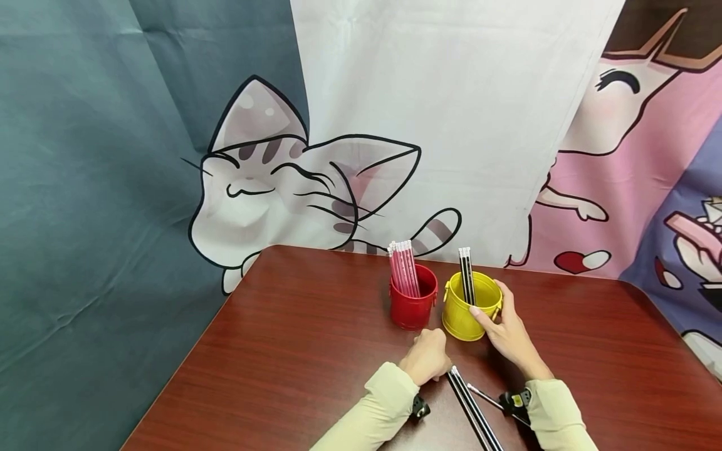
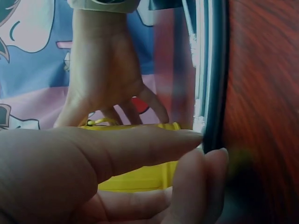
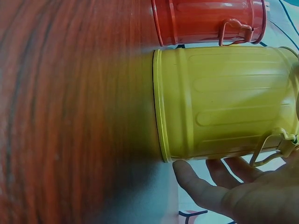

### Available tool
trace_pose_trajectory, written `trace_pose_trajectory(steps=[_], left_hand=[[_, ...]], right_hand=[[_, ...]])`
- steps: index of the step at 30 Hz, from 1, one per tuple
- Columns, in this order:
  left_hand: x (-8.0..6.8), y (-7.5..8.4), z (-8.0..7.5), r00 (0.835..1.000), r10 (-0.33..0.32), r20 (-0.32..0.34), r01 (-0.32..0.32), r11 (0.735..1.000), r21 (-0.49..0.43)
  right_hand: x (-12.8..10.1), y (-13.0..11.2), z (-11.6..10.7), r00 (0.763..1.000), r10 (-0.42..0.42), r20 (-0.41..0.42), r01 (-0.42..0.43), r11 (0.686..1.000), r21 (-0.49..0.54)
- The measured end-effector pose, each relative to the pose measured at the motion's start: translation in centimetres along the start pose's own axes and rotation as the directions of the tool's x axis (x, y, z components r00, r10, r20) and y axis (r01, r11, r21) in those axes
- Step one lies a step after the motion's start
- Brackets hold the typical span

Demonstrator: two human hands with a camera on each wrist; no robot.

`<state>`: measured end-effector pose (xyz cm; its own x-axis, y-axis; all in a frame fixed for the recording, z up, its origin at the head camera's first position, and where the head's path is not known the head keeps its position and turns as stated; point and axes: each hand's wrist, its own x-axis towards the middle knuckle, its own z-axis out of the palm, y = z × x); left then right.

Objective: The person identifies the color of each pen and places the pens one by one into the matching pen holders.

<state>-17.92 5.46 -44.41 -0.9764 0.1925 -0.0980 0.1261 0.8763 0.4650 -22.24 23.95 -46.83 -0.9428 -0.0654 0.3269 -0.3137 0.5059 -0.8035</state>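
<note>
Two fingertips of my left hand, thumb and forefinger, pinch the top end of the black pencils lying on the table; the left wrist view shows them closed on the dark shaft, w/ the other fingers curled under. My right hand rests against the yellow bucket, fingers fairly straight along its right wall & thumb near the rim. It steadies the bucket rather than gripping it; no curl round it that I can see.

To do this step well, I judge: firm the pinch first, lift that end so the pencils swing upright, keep them bunched so none rolls off, & keep the right hand bracing the bucket so it doesn't tip or slide into the red bucket touching or just beside it on the left.

Orientation: the loose black pencils lie flat, long axis running from my left fingertips, near the buckets, back toward me & slightly right, off the bottom of the head view. White-capped ends point away from me, toward the yellow bucket. One more thin pencil lies just right of them, at a shallower angle.

Inside the yellow bucket a few black pencils stand near upright, white ends up. The red bucket holds pink pencils, leaning slightly left.
</note>
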Motion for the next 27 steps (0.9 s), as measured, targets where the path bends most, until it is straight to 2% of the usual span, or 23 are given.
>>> trace_pose_trajectory(steps=[15, 21, 27], left_hand=[[-0.1, 0.2, 0.5, 0.997, -0.071, -0.014, 0.069, 0.992, -0.107], [-0.4, 0.2, 0.5, 0.998, -0.037, -0.046, 0.031, 0.993, -0.109], [-0.3, 0.1, 0.5, 0.997, -0.017, -0.069, 0.013, 0.998, -0.064]], right_hand=[[-0.1, -0.4, 0.0, 1.000, 0.000, 0.015, 0.000, 1.000, 0.012], [-0.2, -1.9, -0.2, 1.000, -0.005, 0.020, 0.004, 0.999, 0.039], [0.0, -0.7, 0.0, 1.000, -0.014, 0.010, 0.014, 1.000, 0.015]])
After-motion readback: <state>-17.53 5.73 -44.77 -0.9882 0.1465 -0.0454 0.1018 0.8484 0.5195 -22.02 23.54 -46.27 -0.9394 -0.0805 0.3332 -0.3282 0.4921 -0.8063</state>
